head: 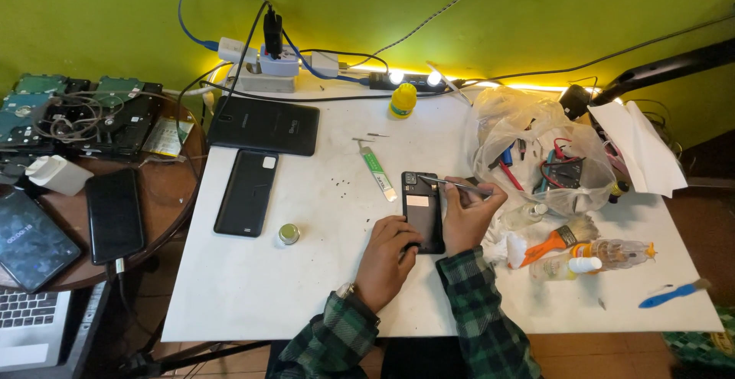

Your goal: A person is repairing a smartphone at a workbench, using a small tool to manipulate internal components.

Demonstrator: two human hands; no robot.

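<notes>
Tweezers [452, 184], clamped in the right hand [468, 214] fingers, probe the opened phone [423, 210] top while the left hand [389, 260] fingers press its lower edge; steady, precise picking seems needed next.

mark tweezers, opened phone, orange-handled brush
tweezers [452, 184], head view, mid-shaft.
opened phone [423, 209], head view, centre of exposed back.
orange-handled brush [545, 245], head view, on the handle.
</notes>
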